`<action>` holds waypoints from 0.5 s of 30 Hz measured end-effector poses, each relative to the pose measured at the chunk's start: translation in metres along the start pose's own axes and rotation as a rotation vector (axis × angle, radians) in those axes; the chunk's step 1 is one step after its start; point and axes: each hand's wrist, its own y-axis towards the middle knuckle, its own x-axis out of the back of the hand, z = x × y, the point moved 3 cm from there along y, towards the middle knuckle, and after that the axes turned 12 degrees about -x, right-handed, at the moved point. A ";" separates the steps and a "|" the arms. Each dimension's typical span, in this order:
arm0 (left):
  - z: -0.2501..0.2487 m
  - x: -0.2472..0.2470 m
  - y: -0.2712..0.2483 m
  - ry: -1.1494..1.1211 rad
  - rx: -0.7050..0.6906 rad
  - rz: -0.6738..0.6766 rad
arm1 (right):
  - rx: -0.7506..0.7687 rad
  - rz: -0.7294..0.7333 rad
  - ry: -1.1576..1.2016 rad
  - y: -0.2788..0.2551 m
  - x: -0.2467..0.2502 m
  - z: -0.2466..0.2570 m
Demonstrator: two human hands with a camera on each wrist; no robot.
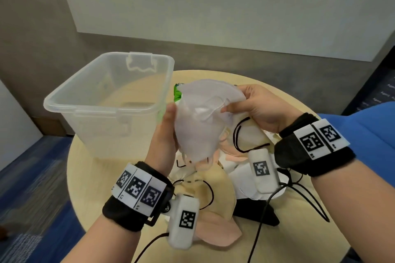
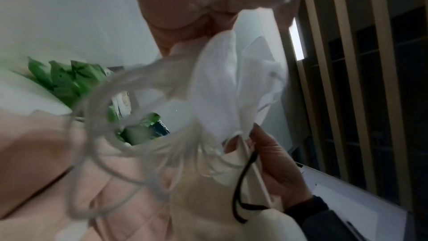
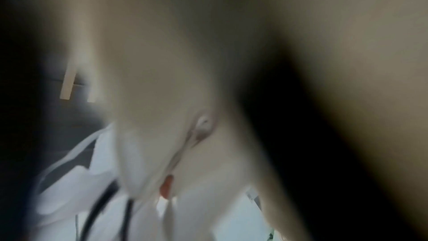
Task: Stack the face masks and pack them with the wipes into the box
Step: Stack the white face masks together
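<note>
Both hands hold a pale lilac face mask (image 1: 198,117) up above the round table. My left hand (image 1: 165,130) grips its left edge, thumb on the front. My right hand (image 1: 254,109) pinches its upper right edge and also holds a cream mask with black ear loops (image 1: 250,132). In the left wrist view the white folds of the held mask (image 2: 229,83) and its blurred loops fill the middle. More cream and pink masks (image 1: 213,190) lie heaped on the table below. A green wipes pack (image 1: 177,94) peeks out behind the held mask. The clear plastic box (image 1: 106,100) stands open at the left.
The round light wooden table (image 1: 96,177) ends close on every side, with blue carpet below at the left. A black object (image 1: 256,211) and black cables lie among the masks near the front. The right wrist view is blurred and mostly blocked by fabric.
</note>
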 end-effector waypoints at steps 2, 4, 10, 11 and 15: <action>-0.002 -0.003 -0.001 0.063 0.026 0.024 | -0.005 -0.053 0.006 0.001 0.001 -0.002; -0.001 -0.002 -0.001 0.116 0.008 0.001 | -0.002 -0.084 0.018 0.001 0.003 -0.002; -0.004 -0.002 0.001 0.137 -0.160 -0.033 | -0.007 -0.048 0.072 -0.004 0.012 -0.006; -0.005 -0.001 0.001 0.132 -0.188 -0.038 | -0.011 -0.040 0.088 -0.006 0.013 -0.008; -0.007 -0.005 0.000 0.114 -0.218 0.007 | -0.027 -0.047 0.143 -0.007 0.015 -0.014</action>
